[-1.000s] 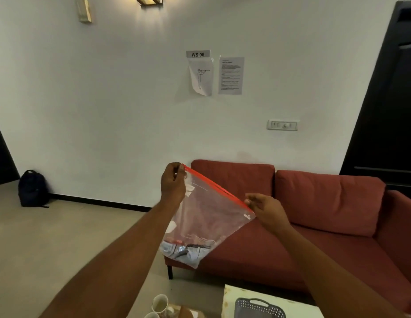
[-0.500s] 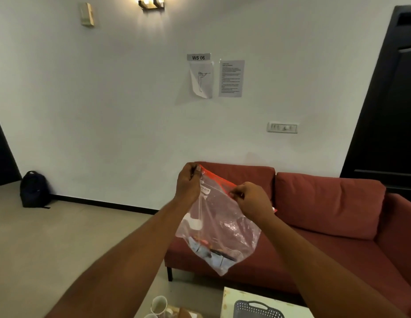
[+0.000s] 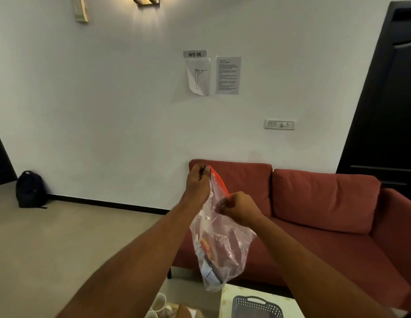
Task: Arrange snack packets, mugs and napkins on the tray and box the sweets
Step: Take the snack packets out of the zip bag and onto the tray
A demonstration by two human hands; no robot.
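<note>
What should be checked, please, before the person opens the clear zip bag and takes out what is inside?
1. Left hand pinches the top corner of the zip bag by its red strip: ok.
2. Right hand grips the bag's upper edge, lower down the strip: ok.
3. Bag hangs free in the air, contents gathered at the bottom: ok.
4. Seal open or shut: cannot tell.
5. Grey tray lies below on the white surface, with nothing seen in the part in view: ok.
6. Mugs stand clear to the left of the tray: ok.
</note>
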